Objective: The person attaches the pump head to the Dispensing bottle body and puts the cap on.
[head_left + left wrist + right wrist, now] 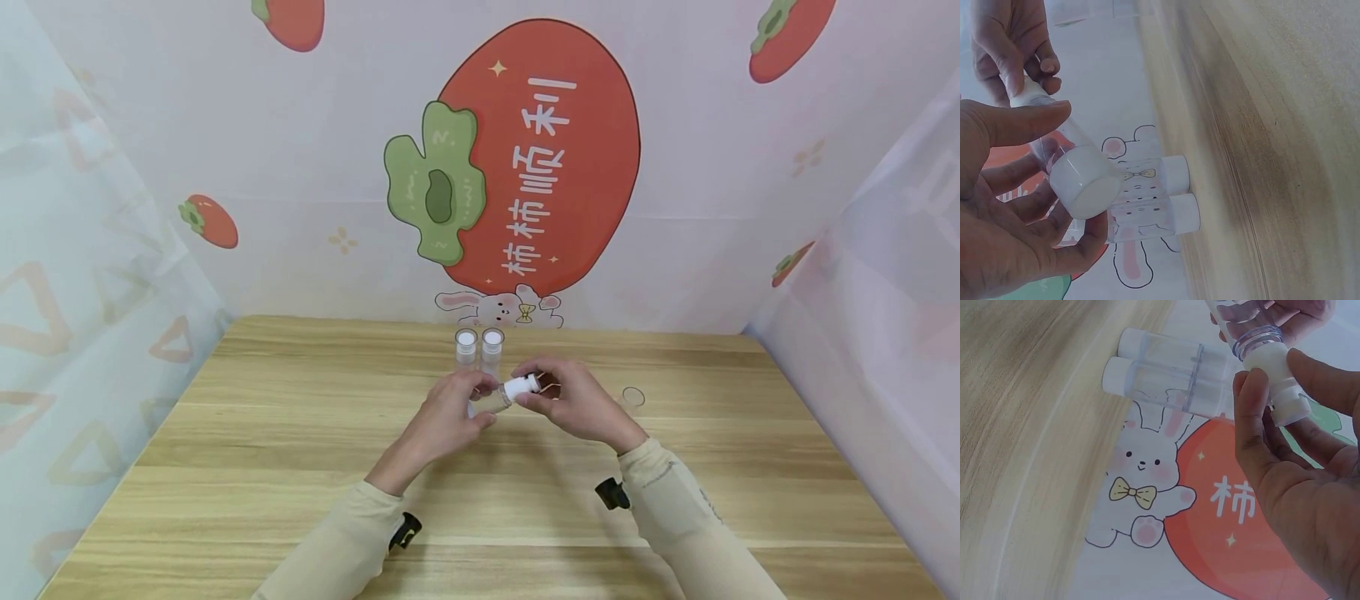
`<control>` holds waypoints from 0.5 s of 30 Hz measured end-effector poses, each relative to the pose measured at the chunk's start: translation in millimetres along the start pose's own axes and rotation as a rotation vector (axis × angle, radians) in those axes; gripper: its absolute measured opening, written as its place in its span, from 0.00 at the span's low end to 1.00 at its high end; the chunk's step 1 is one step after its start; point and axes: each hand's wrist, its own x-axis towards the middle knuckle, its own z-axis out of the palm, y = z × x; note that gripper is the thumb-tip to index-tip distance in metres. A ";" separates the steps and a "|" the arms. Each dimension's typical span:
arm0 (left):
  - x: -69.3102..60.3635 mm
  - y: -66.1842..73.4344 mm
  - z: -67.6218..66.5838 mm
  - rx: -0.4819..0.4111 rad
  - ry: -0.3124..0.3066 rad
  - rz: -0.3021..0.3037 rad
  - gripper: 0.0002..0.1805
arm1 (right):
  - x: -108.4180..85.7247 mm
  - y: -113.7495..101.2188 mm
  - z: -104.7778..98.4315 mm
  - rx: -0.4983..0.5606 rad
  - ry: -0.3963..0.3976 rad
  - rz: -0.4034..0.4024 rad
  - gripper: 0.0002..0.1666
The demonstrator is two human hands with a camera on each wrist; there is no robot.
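A clear bottle (491,403) with a white base (1088,182) is held tilted above the table between both hands. My left hand (447,419) grips its transparent body, thumb on one side and fingers curled on the other. At the bottle's other end, my right hand (576,402) pinches the white collar (1269,364) between thumb and fingers. A narrower white top (1291,407) sticks out beyond that collar. Just behind the hands, two similar clear bottles (1169,357) with white bases stand upright side by side.
To the right of my right hand, a clear round-rimmed piece (633,397) stands on the wooden table (300,467). A white backdrop (315,267) printed with persimmons and a rabbit rises from the table's back edge, with sheets on both sides.
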 end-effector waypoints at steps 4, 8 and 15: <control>0.4 0.7 0.7 0.017 0.010 0.009 0.18 | 0.5 0.1 0.3 -0.025 0.002 0.032 0.09; 0.4 0.4 1.7 0.048 0.022 0.015 0.18 | 1.1 1.8 1.0 -0.050 0.010 0.057 0.08; 0.4 1.6 1.1 0.049 0.027 0.010 0.18 | 1.4 2.6 0.6 -0.055 0.008 0.084 0.13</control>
